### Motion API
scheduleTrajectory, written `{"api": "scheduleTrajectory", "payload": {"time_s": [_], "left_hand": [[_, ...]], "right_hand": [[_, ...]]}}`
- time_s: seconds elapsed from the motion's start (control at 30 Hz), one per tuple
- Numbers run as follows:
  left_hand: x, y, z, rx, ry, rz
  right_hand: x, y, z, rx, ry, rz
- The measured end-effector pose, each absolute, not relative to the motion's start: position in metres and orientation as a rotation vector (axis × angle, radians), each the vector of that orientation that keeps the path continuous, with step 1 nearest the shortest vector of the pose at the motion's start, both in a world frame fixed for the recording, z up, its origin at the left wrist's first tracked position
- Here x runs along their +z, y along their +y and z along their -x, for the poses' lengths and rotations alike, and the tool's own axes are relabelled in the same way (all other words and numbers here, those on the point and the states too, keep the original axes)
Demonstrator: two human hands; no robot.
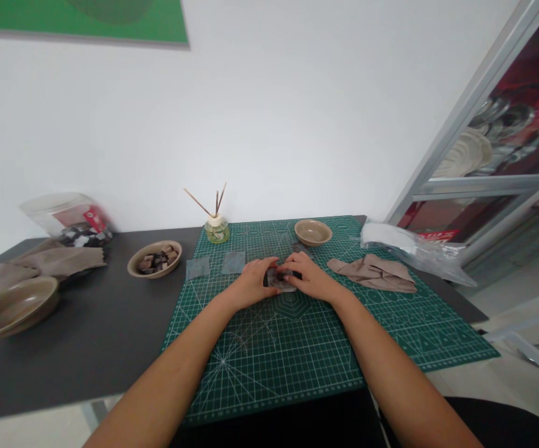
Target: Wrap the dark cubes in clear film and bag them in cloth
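Note:
Both hands meet over the middle of the green cutting mat. My left hand [251, 283] has its thumb and fingers curled round the left side of a small clear plastic bag [288, 287] with something dark in it. From the right, my right hand [314, 277] pinches the same bag near its top; the fingers hide part of it. Two flat, clear plastic bags, a nearer-left one [198, 267] and another [234, 262], lie left of my hands. Just behind my right hand is a small greyish packet [303, 250], partly covered.
A bowl of brown and dark cubes [155, 259] stands left of the mat [269, 361]. Around are a reed diffuser [217, 229], a beige bowl [313, 233], a crumpled cloth [376, 272], a plastic bag [409, 246], a large bowl [15, 308] and a jar [71, 218].

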State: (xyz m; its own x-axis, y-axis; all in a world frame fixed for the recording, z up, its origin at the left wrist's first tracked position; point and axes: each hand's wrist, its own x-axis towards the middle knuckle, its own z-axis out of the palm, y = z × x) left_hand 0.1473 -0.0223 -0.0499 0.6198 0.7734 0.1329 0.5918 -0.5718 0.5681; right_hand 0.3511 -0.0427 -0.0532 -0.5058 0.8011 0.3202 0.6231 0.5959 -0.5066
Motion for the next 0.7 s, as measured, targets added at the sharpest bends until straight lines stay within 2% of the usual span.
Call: {"api": "scheduleTrajectory", "payload": {"time_s": [0.3, 0.53, 0.7], "left_hand": [[-0.0507, -0.0215, -0.1465, 0.508, 1.069, -2.386], [-0.0519, -0.0208, -0.1468, 0.487, 1.083, -2.384], [-0.0504, -0.0217, -0.1475, 0.493, 1.084, -2.371]], "right_hand": [[-0.0505, -0.0454, -0.3537, 0.369, -2.224, 1.190], [-0.0525, -0.0433, -0.3560, 0.437, -2.257, 1.182], [-0.0541, -0.0418, -0.3500, 0.345, -2.213, 1.289]]}}
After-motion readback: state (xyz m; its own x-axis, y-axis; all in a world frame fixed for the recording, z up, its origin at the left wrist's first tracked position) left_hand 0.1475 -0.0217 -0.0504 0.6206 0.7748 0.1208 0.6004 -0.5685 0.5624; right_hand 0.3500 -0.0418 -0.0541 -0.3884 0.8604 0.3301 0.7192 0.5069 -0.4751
